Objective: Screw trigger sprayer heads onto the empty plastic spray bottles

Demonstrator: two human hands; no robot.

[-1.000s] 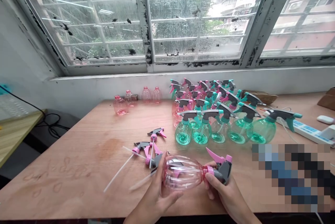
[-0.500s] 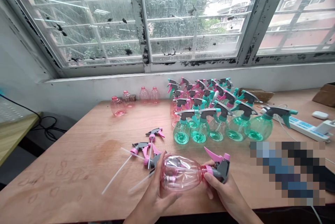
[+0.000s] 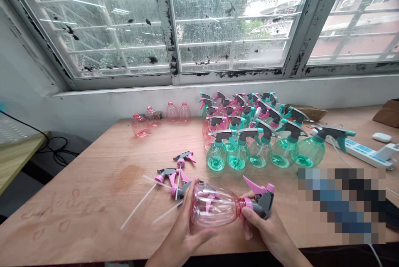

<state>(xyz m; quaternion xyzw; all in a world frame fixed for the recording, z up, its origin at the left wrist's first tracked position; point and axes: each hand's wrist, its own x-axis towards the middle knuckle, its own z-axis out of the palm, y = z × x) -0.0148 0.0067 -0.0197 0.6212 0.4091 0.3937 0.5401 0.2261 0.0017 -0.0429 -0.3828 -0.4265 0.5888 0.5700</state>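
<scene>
A clear pink spray bottle (image 3: 215, 205) lies sideways in the air between my hands, above the table's front part. Its base rests in my left hand (image 3: 187, 227), with fingers behind it and the thumb below. At the neck, my right hand (image 3: 262, 222) pinches the pink collar (image 3: 247, 203) of the grey and pink spray head (image 3: 264, 200), which sits on the bottle's mouth. Just beyond my left hand lie several loose pink and grey spray heads (image 3: 166, 174) with white dip tubes, partly hidden by the bottle and hand.
Several finished-looking green and pink spray bottles (image 3: 238, 154) stand in rows at the back right. Several pink bottles without heads (image 3: 141, 125) stand at the back left of the wooden table (image 3: 102, 188). A power strip (image 3: 361, 152) and cardboard (image 3: 386, 112) lie on the right; one patch is pixelated.
Almost nothing differs. The bottle's base has shifted slightly left and up with my left hand; my right hand keeps its grip at the collar.
</scene>
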